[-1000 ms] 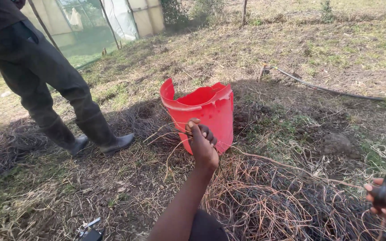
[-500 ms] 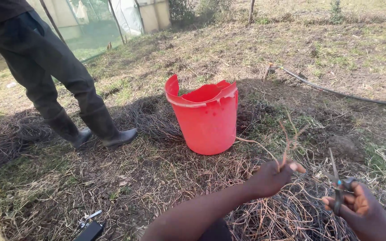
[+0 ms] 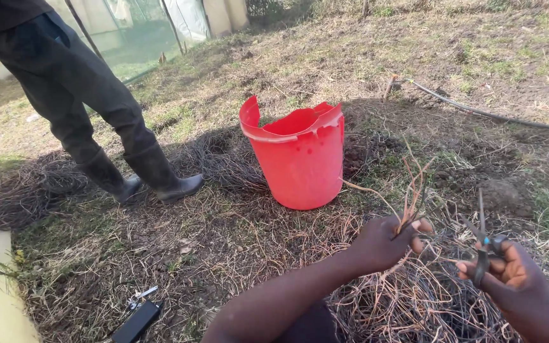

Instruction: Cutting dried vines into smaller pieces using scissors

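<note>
The left hand [image 3: 386, 243] left the red bucket [image 3: 300, 159], nearing the scissors [image 3: 481, 244].

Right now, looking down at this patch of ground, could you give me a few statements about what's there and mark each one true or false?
1. The left hand holds a bundle of dry brown twigs. True.
2. The right hand is empty. False: it holds a pair of scissors, blades pointing up.
3. The red bucket has a whole, unbroken rim. False: the rim is cracked, with pieces missing.
4. Another person's boots stand left of the bucket. True.
5. The bucket lies tipped on its side. False: it stands upright on the ground.
</note>
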